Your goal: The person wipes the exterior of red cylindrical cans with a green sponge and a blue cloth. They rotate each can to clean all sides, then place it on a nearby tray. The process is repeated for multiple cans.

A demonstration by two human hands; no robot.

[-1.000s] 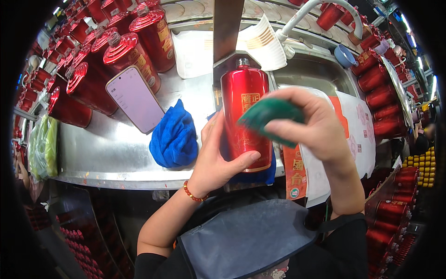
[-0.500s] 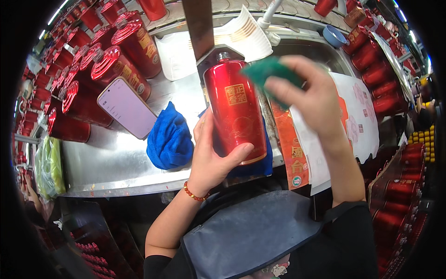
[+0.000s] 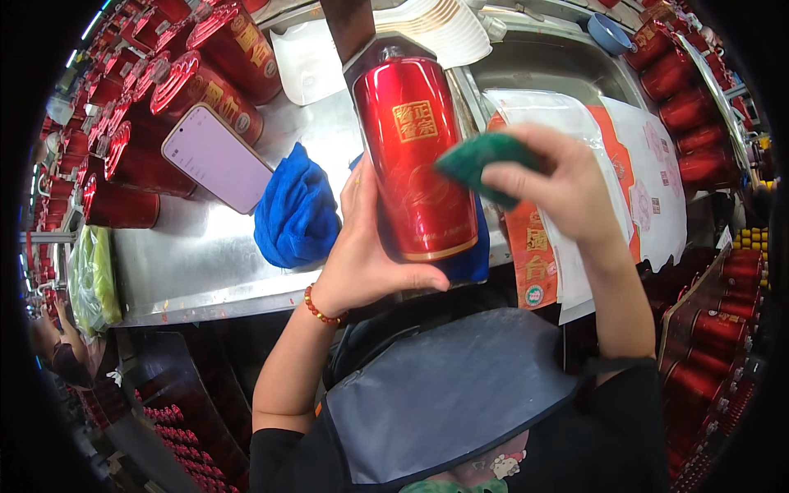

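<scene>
A glossy red bottle (image 3: pixel 417 181) with gold characters and a bare, threaded neck leans back on a stand, its base toward me. My left hand (image 3: pixel 366 251) cradles its lower left side, with the thumb stretched under the base. In my right hand (image 3: pixel 559 181) a folded green cloth (image 3: pixel 485 167) is pinched between thumb and fingers, its tip close to the bottle's right side; whether it touches cannot be made out. A crumpled blue cloth (image 3: pixel 296 209) lies on the metal bench left of my left hand. More blue cloth (image 3: pixel 472 256) shows beneath the bottle.
A phone (image 3: pixel 218 158) leans against several red canisters (image 3: pixel 205 97) at the left. Printed sheets (image 3: pixel 534 255) lie on the right, beside a sink (image 3: pixel 546 66). Stacked white trays (image 3: pixel 440 33) and a blue bowl (image 3: pixel 609 33) stand farther back. Another person (image 3: pixel 70 349) is at far left.
My right hand has carried the green cloth down from the bottle's upper right to its middle right. My left thumb has slid off the bottle's front to below its base. The whole view has shifted slightly.
</scene>
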